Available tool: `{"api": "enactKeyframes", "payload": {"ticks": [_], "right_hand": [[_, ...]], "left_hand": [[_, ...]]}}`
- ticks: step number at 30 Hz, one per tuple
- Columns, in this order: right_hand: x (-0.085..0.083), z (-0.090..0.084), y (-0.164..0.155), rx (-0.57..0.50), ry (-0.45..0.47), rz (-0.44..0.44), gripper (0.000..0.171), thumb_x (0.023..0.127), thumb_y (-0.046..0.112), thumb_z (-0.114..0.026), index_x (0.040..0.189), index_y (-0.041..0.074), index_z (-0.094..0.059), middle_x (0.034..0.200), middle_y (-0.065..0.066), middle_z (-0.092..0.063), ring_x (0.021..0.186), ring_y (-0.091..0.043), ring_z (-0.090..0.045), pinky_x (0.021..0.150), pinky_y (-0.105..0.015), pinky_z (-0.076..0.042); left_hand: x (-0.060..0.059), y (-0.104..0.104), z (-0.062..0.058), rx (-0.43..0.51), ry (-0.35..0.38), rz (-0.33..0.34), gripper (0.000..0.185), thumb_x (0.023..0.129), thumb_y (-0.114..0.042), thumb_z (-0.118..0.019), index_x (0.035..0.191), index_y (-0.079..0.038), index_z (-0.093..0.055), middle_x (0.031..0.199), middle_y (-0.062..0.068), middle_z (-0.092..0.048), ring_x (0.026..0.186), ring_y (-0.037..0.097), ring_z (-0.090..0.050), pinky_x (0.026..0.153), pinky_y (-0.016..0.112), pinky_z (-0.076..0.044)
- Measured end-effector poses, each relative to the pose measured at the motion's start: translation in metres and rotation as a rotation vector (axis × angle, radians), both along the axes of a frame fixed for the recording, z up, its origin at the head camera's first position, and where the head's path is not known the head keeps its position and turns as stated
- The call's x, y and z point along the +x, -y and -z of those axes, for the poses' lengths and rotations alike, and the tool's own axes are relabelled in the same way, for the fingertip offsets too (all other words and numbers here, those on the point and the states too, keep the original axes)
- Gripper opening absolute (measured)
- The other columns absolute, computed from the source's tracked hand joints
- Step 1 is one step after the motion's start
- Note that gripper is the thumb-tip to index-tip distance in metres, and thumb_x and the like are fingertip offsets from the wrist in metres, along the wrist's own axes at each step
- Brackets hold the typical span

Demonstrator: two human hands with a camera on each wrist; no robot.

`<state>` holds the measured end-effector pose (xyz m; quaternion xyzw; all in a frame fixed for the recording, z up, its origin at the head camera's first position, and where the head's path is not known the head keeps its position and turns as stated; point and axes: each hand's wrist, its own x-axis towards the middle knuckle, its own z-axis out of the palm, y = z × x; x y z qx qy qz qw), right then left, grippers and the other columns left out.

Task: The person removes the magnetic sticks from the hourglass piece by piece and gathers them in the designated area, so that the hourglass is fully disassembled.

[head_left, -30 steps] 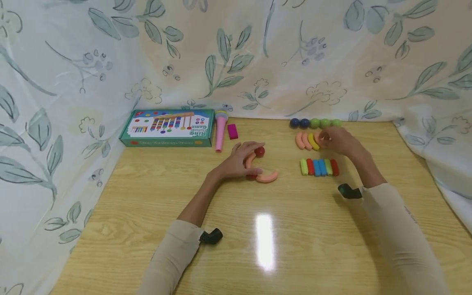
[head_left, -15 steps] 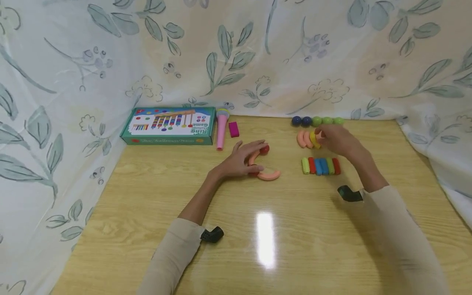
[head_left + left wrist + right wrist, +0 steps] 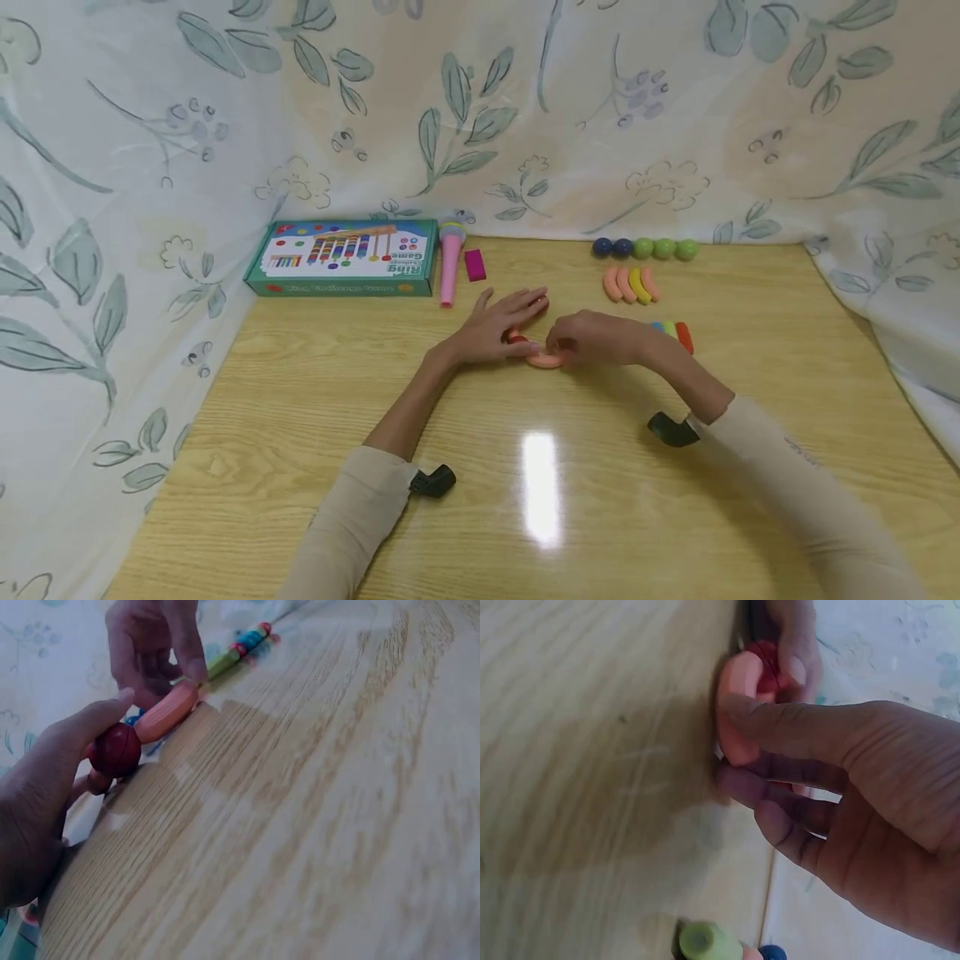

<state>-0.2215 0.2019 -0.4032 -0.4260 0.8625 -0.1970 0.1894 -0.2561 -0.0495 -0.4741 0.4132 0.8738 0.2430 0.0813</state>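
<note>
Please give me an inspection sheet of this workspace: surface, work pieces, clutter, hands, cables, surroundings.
Surface: wooden table, glossy, with a light glare.
Work pieces: orange curved piece joined to a red ball on the table.
Clutter: game box, pink microphone toy, magenta block, row of balls, row of curved pieces, row of straight tubes partly hidden.
Hands: left hand holds the red ball end; right hand pinches the orange curved piece.
Cables: nothing seen.
Surroundings: leaf-print cloth behind and at both sides.
</note>
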Motion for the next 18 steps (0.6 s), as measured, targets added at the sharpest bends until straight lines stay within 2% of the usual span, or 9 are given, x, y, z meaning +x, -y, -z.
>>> {"api": "enactKeyframes", "payload": {"ticks": [3,6,9,14,18], "right_hand": [[0.0011,0.0053,0.0041,0.002,-0.039,-0.045,0.014,0.095,0.000,-0.071,0.106,0.006,-0.075,0.099,-0.004,-0.073,0.089,-0.015,-0.066,0.083,-0.032,-0.055],[0.0009,0.0058,0.0052,0.003,-0.066,-0.072,0.015,0.098,-0.002,-0.067,0.103,0.009,-0.076,0.090,-0.001,-0.066,0.079,-0.011,-0.057,0.077,-0.027,-0.048],[0.0012,0.0053,0.0048,0.005,-0.048,-0.088,0.019,0.101,-0.001,-0.062,0.103,0.012,-0.076,0.083,-0.002,-0.059,0.075,-0.009,-0.047,0.073,-0.024,-0.041],[0.0040,0.0017,0.0050,0.009,0.038,-0.125,0.023,0.104,0.004,-0.058,0.106,0.015,-0.078,0.085,-0.002,-0.057,0.077,-0.011,-0.046,0.073,-0.022,-0.037],[0.0080,-0.0026,0.0014,0.032,0.004,-0.115,0.022,0.103,0.002,-0.060,0.107,0.014,-0.078,0.088,-0.001,-0.060,0.079,-0.013,-0.052,0.075,-0.024,-0.042]], "left_hand": [[0.0004,-0.0010,0.0012,-0.002,0.004,0.009,0.080,0.101,-0.054,-0.059,0.167,-0.026,-0.025,0.177,-0.012,-0.013,0.166,0.022,-0.013,0.127,0.071,0.004],[-0.0001,-0.0020,0.0014,-0.005,0.019,0.015,0.079,0.102,-0.054,-0.057,0.167,-0.027,-0.023,0.177,-0.016,-0.011,0.166,0.020,-0.011,0.127,0.070,0.006],[0.0006,-0.0023,0.0001,-0.008,0.032,0.018,0.079,0.102,-0.055,-0.056,0.168,-0.027,-0.022,0.177,-0.017,-0.010,0.167,0.019,-0.009,0.127,0.069,0.008],[0.0016,-0.0005,-0.0005,-0.019,0.032,0.011,0.080,0.102,-0.056,-0.055,0.168,-0.026,-0.022,0.177,-0.017,-0.008,0.167,0.019,-0.009,0.127,0.070,0.008],[0.0019,-0.0010,0.0017,-0.019,0.033,0.010,0.080,0.102,-0.057,-0.054,0.168,-0.026,-0.021,0.176,-0.019,-0.006,0.167,0.019,-0.008,0.128,0.069,0.008]]}}
